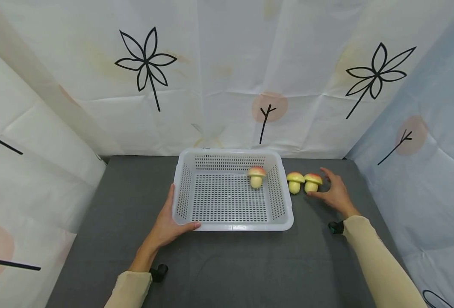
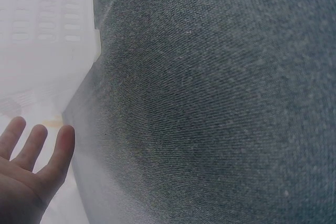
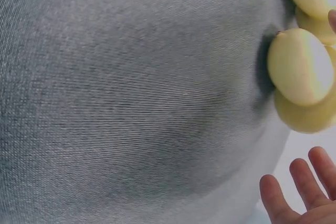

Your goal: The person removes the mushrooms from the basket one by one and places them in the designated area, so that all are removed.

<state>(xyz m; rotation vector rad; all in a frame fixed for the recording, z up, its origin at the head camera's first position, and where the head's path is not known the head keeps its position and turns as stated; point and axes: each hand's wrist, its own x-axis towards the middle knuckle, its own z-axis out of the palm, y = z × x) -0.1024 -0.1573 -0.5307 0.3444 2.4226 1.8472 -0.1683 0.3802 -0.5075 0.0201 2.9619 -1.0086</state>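
My left hand (image 1: 167,229) rests at the front left corner of a white plastic basket (image 1: 234,227), thumb on the front rim. In the left wrist view, straight spread fingers (image 2: 60,153) show beside the basket wall (image 2: 47,51). A toy mushroom (image 1: 256,177) with a reddish cap stands inside the basket, towards the right. Two more mushrooms, a yellow-capped one (image 1: 295,183) and a red-and-yellow-capped one (image 1: 312,182), sit side by side outside its right wall. Around the outer one, my right hand (image 1: 336,194) is spread, thumb near the stem and fingers beyond the cap.
Dark grey cloth (image 1: 250,269) covers the table. White fabric with line-drawn leaves (image 1: 227,77) hangs behind it and at both sides. A dark band (image 1: 159,272) is on the left wrist, another dark device (image 1: 336,227) on the right.
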